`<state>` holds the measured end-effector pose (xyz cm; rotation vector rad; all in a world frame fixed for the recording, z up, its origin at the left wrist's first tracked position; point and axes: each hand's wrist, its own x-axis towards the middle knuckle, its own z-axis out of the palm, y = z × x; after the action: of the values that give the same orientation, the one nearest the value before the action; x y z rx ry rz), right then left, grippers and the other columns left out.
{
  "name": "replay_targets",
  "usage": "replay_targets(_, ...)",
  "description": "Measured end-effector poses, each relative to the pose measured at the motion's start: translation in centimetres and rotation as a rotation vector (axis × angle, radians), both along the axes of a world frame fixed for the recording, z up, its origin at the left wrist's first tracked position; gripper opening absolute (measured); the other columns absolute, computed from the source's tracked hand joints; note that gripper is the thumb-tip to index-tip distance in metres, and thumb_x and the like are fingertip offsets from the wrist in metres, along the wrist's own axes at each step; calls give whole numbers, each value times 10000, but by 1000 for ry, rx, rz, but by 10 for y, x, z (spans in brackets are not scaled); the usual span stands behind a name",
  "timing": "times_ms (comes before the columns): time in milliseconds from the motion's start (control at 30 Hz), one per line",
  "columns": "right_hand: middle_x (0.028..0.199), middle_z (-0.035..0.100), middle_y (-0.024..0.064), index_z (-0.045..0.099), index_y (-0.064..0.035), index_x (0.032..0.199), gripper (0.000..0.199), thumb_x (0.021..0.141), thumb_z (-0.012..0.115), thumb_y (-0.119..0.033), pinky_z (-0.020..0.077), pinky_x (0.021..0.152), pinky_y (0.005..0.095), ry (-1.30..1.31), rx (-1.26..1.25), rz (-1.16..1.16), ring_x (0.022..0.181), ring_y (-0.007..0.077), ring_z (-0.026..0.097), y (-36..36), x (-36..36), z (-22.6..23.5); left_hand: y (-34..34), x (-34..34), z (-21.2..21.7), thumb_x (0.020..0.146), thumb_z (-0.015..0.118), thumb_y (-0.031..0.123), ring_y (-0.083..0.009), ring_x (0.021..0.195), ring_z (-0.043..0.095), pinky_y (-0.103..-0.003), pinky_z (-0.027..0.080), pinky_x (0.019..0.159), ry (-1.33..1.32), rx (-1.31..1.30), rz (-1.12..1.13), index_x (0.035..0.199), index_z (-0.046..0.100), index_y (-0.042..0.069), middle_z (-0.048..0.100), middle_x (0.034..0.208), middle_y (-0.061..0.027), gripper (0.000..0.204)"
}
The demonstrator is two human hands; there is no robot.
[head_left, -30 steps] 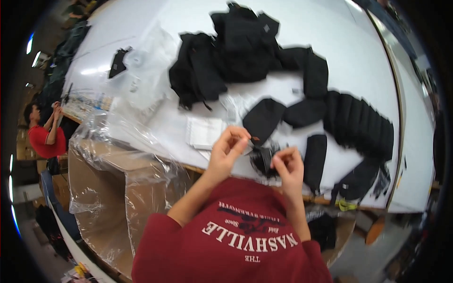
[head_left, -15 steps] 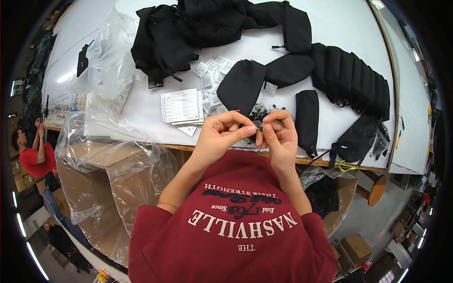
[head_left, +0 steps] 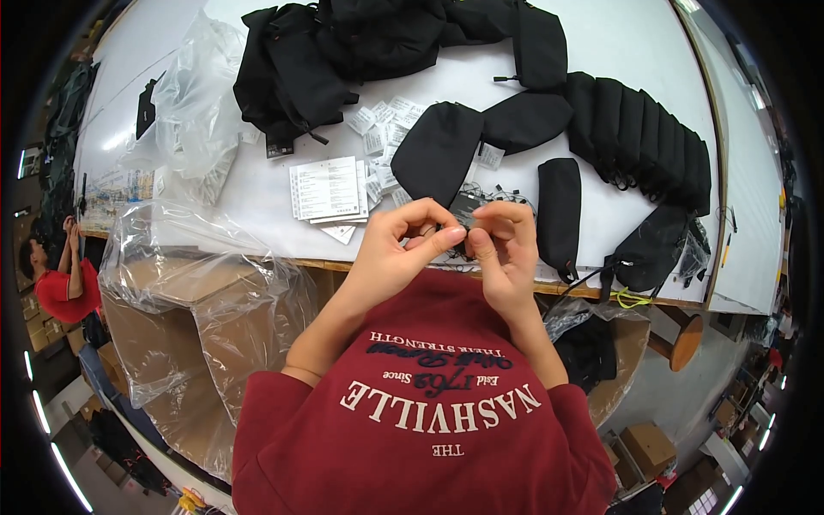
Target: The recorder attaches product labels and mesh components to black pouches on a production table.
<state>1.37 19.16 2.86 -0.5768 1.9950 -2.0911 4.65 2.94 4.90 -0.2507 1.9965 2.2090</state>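
My left hand (head_left: pixel 403 245) and my right hand (head_left: pixel 506 253) meet over the table's near edge, thumbs and forefingers pinched. Something small and dark is between the fingertips, too little of it showing to name. Just beyond them appears a black tag (head_left: pixel 466 203), partly covered by my fingers. Around it lies a tangle of thin black cords (head_left: pixel 506 196), reaching behind my right hand. A flat black pouch (head_left: pixel 438 154) lies just past my hands, and another black pouch (head_left: pixel 559 210) lies to the right of my right hand.
White printed cards (head_left: pixel 326 190) and small white labels (head_left: pixel 386 129) lie to the left. Black bags (head_left: pixel 378 43) are heaped at the back, with a row of black pouches (head_left: pixel 639 137) at right. A plastic-lined carton (head_left: pixel 206 300) stands below the table (head_left: pixel 249 223) at left.
Both hands have shifted slightly, the right one a little left and toward me. More of the black tag shows beyond the fingertips. The pinch persists.
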Motion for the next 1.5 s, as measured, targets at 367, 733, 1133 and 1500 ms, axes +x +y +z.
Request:
replay_targets(367,819,577,58,445,-14,1093,216,916,568,-25,430,654,203,-24,-26,-61,734,98,583,0,3,-1,5,-2,1,866,665,118,7,549,288,-182,217,496,50,-23,14,832,611,9,411,597,87,125)
replay_targets(733,795,548,5,422,-51,1066,182,937,550,-54,371,616,176,-244,-255,75,694,50,488,-1,7,8,-2,-12,-28,876,651,65,1,549,342,-168,290,542,20,402,-213,1035,459,42,358,582,75,250)
replay_targets(1133,710,481,-22,411,-61,1088,169,967,514,-121,294,548,190,-582,-468,249,597,46,378,5,-10,8,-12,-10,-14,909,607,69,13,614,452,-152,310,560,0,298,-217,939,549,18,589,694,18,83)
replay_targets(1500,659,451,-45,546,-95,973,216,992,467,-296,249,457,173,-962,-185,16,512,19,345,3,-1,-30,-1,5,3,798,701,29,-29,591,475,-189,355,544,189,102,-134,825,664,-2,630,720,3,55)
